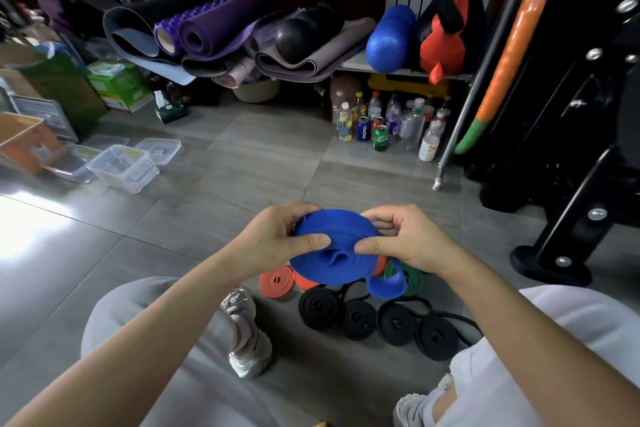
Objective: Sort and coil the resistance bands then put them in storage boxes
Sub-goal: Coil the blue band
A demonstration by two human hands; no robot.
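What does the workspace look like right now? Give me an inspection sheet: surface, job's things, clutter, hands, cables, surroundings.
Surface: grey tiled floor, glare at the left.
Job's things: blue band mostly coiled, its tail end hanging loose; four black coils and orange coils lie on the floor; green band partly hidden; clear storage boxes open, off to the left.
Clutter: bottles and cans standing on the floor farther back.
Hands: left hand and right hand both pinch the blue band, held above the floor.
Cables: nothing seen.
Surroundings: rolled mats and blue foam roller at the back; black machine frame at the right.
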